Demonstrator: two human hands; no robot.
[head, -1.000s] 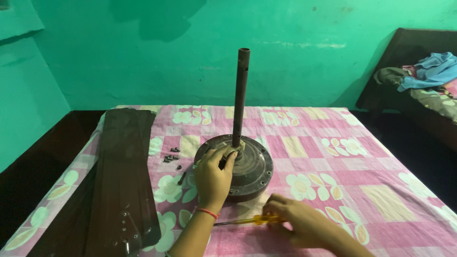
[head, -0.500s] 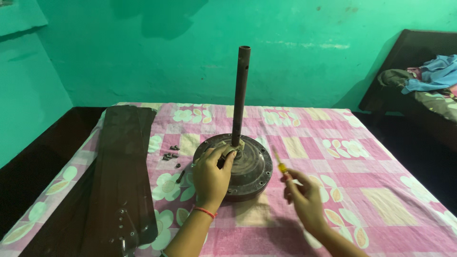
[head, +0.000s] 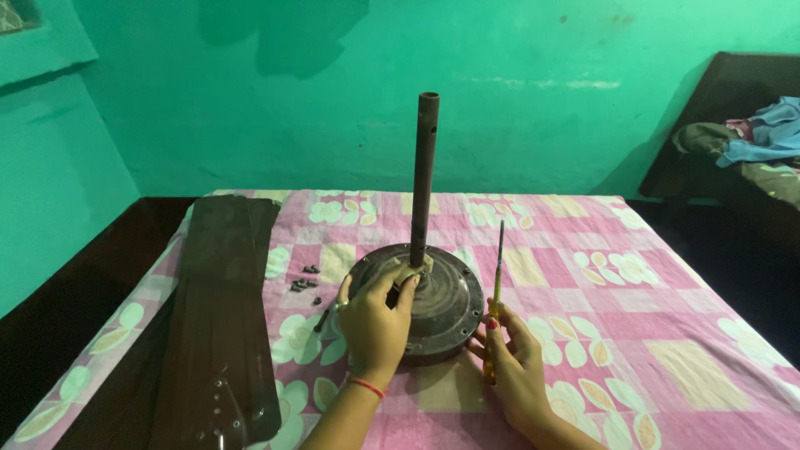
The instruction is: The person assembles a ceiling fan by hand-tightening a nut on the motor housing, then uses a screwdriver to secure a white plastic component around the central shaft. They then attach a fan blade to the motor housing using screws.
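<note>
Dark metal motor (head: 433, 304) stands on the pink cloth (head: 667, 333), rod (head: 424, 175) upright.
Our left hand (head: 372, 321) rests curled on its top; our right hand (head: 512, 362) grips a yellow screwdriver (head: 495, 292), tip up. We judge screw work comes next: tip must turn down.

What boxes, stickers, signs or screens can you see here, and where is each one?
None: no box, packet, sticker, sign or screen shows anywhere.
Only a round dark fan motor with an upright rod on the pink patterned sheet, brown blades at its left, and a yellow-handled screwdriver in the right hand.
</note>
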